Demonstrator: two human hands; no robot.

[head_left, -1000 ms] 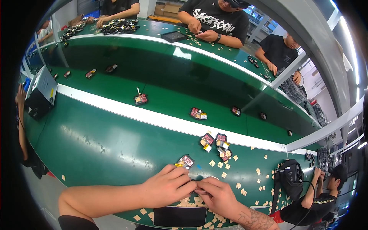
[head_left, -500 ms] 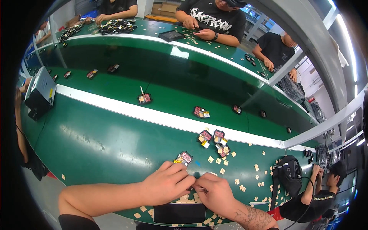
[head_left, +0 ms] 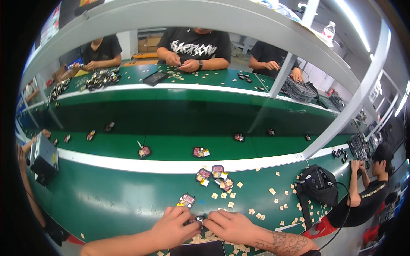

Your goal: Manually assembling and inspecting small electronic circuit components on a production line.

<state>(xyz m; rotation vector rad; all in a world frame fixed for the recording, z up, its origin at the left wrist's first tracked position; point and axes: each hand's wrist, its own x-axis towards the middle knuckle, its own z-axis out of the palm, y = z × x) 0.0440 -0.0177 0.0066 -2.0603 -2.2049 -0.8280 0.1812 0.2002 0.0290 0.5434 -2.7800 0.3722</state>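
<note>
My left hand (head_left: 176, 226) is closed around a small black electronic unit (head_left: 197, 221), its fingers hiding most of it. From the other side, the fingertips of my right hand (head_left: 228, 225) are pinched together at the unit's edge; what they grip is too small to make out. Just beyond my left hand lies an open black housing with a red circuit board and a yellow tab (head_left: 186, 199). Loose beige square pieces (head_left: 209, 236) are heaped below my hands. A flat dark panel (head_left: 196, 248) lies at the near table edge.
Three similar open housings (head_left: 219, 172) sit together farther off, with beige squares scattered rightward. A black bag (head_left: 318, 185) with a cable stands at right, a grey box (head_left: 44, 158) at far left. More units rest on the green belt (head_left: 171, 145) beyond a white rail. Other people work around.
The view has tilted upward and turned a little right, so the scene sits lower and more leftward. The black unit between my hands now shows; earlier my fingers covered it.
</note>
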